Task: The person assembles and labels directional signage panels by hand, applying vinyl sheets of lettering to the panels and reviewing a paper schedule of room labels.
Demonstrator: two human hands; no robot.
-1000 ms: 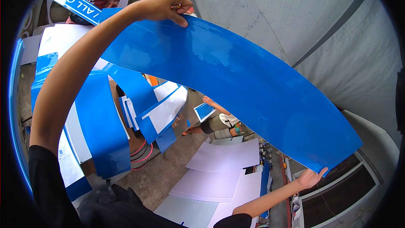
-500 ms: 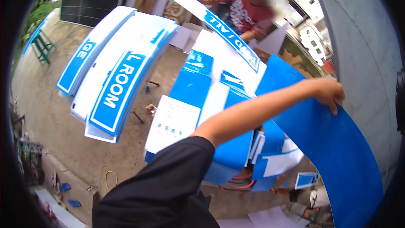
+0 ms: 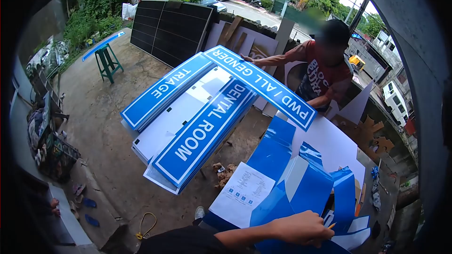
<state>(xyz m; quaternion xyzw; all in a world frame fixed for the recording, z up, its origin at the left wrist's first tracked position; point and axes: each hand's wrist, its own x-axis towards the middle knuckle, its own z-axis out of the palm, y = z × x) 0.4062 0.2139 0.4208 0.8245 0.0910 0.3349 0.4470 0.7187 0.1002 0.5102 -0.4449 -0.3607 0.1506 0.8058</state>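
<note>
My left hand (image 3: 301,228) reaches in from the bottom, fingers curled closed, with a thin yellow pencil (image 3: 332,226) poking out at the fingertips. It is over glossy blue sheets (image 3: 270,202) on a work surface. A printed white paper (image 3: 245,192) lies just left of it. My right hand is out of view. Across from me, a person in a red shirt (image 3: 325,73) holds a blue "PWD / ALL GENDER" sign (image 3: 263,84) with both hands, its far end over the sign stacks. Beside it are the "TRIAGE" sign (image 3: 165,91) and the "DENTAL ROOM" sign (image 3: 205,134).
A green stool (image 3: 108,63) stands at the back left near dark solar panels (image 3: 167,30). Blue slippers (image 3: 92,220) and a yellow cord (image 3: 147,226) are on the floor at lower left. A grey wall edge (image 3: 409,28) rises on the right.
My left hand has come down from the right and no longer holds the big curved blue sheet, which is out of view. The person's sign has moved left over the stacks. My view has tilted up.
</note>
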